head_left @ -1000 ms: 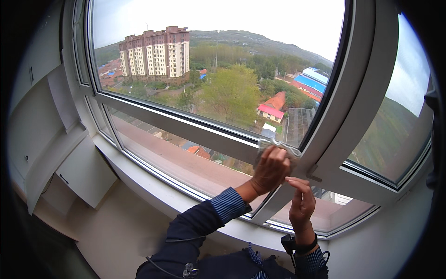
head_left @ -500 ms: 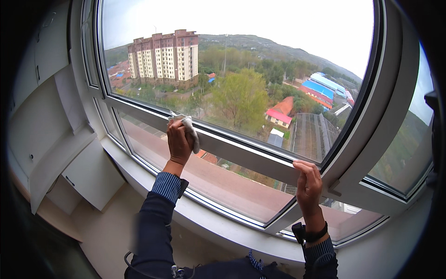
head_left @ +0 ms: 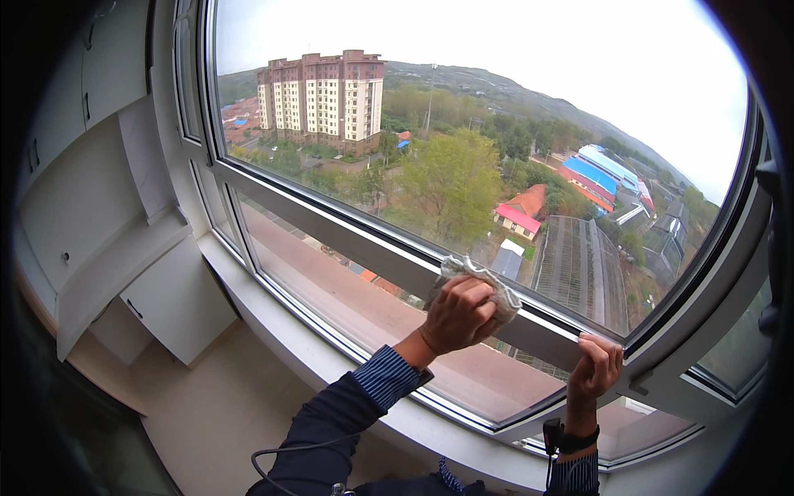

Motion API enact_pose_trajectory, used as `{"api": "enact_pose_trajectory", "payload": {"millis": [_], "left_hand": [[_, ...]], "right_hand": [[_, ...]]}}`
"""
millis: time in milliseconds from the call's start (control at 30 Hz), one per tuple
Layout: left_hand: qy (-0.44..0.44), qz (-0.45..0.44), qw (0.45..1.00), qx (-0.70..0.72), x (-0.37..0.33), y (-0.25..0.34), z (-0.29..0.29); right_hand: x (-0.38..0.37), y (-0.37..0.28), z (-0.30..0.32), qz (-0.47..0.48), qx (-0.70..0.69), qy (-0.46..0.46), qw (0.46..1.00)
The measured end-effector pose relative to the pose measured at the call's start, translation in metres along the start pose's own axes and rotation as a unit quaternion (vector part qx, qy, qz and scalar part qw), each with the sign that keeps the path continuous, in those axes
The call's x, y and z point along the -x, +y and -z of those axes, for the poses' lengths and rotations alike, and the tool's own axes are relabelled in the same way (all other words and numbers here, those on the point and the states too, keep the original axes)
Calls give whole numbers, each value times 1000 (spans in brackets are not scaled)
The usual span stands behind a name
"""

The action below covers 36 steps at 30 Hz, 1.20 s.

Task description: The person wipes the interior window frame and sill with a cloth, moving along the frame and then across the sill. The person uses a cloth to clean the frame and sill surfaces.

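A crumpled whitish cloth [head_left: 506,299] is bunched in my left hand [head_left: 463,318], whose fingers are closed over it. The hand presses the cloth onto the grey crossbar [head_left: 356,250] of the window, at the lower edge of the large upper pane [head_left: 463,198]. Further right, my right hand [head_left: 594,365] has its fingers curled over the top edge of that same crossbar, near the corner of the frame. Its palm side is largely hidden. A dark band with a small device circles my right wrist.
Below the crossbar are the lower panes [head_left: 314,281] and a white sill [head_left: 273,322]. A window handle [head_left: 641,382] sits right of my right hand. White cabinets [head_left: 178,302] line the left wall. A dark cable [head_left: 285,450] loops by my left sleeve.
My left hand has slid the cloth to the right along the crossbar, closer to my right hand. The right hand stays on the crossbar near the corner, its fingers more bent. The view has shifted.
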<state>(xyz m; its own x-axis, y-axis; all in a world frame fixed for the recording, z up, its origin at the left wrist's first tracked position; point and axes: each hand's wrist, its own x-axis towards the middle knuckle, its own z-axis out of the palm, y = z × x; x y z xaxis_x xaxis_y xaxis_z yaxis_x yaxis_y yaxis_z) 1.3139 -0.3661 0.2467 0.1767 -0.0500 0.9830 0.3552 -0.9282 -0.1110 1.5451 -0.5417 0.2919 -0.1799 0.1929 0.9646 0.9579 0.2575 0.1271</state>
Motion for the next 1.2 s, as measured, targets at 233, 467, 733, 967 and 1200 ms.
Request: {"api": "enact_pose_trajectory", "payload": {"millis": [233,467,733,967,1200], "left_hand": [[92,169,964,-184,24,-154,105],[81,125,982,-120,8,-28,18],[-5,-14,999,-34,1,23,-15],[107,193,954,-204,14,-132,92],[43,137,986,-78,4,-7,13]], "right_hand": [[3,-2,2,-13,-7,-15,1000],[3,-4,4,-26,-12,-28,999],[6,-4,5,-32,-28,-36,998],[11,-1,5,-33,-38,-38,998],[1,-14,-1,-45,-51,-32,997]]}}
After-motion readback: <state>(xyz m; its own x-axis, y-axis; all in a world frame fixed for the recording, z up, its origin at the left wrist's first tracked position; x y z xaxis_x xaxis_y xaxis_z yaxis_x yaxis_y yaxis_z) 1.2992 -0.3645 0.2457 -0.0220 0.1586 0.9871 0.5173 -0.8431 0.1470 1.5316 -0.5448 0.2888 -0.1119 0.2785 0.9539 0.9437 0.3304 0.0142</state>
